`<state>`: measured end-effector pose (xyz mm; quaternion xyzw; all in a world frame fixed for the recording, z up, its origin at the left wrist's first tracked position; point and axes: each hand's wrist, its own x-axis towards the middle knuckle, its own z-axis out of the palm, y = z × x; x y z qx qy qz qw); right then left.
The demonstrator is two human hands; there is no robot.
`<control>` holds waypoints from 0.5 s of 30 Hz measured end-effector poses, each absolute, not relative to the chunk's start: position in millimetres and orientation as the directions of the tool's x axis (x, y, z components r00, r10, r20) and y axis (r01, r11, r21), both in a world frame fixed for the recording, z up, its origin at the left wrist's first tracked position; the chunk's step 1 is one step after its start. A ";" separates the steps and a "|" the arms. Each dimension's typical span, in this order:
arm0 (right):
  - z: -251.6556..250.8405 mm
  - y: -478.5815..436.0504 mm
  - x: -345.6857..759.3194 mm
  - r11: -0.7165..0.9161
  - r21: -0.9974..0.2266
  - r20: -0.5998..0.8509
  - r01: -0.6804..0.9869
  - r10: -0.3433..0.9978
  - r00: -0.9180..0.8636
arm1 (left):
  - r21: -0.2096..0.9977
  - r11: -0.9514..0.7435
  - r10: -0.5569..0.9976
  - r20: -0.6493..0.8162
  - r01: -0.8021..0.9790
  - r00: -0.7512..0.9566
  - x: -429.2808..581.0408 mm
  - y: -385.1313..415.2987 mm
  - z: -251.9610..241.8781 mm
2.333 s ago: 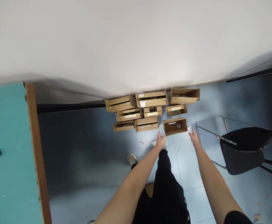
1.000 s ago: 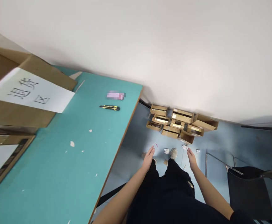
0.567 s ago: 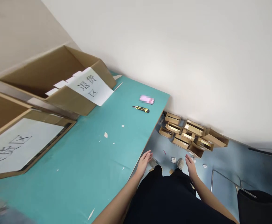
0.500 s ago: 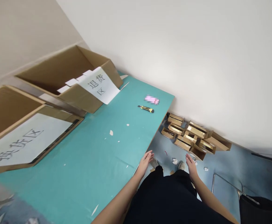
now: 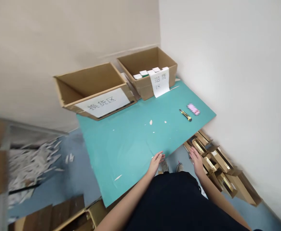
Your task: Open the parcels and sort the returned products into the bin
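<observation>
Facing a scrap-flecked teal table (image 5: 121,166)

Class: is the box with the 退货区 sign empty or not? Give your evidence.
Not empty: white-topped items stand in a row inside the box, showing above its front wall.

View swung left: two labelled cardboard boxes (image 5: 94,91) now stand whole on the teal desk (image 5: 121,154); paper scraps (image 5: 31,163) appear; left hand (image 5: 156,163) now over desk edge.
</observation>
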<state>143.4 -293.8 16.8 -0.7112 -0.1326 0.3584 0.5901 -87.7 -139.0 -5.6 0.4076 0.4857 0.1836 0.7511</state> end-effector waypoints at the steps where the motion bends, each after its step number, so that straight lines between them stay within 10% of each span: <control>1: 20.3 -279.4 143.3 -0.252 -0.936 -0.353 -0.247 0.650 0.673 | 0.794 0.600 0.692 -0.576 0.098 0.436 -93.9 -137.0 -3.1; 15: -5.5 -168.9 149.4 -0.421 -0.885 -0.441 -0.198 0.895 0.070 | 0.802 0.528 0.808 -0.575 -0.277 -0.125 -113.3 -184.8 22.1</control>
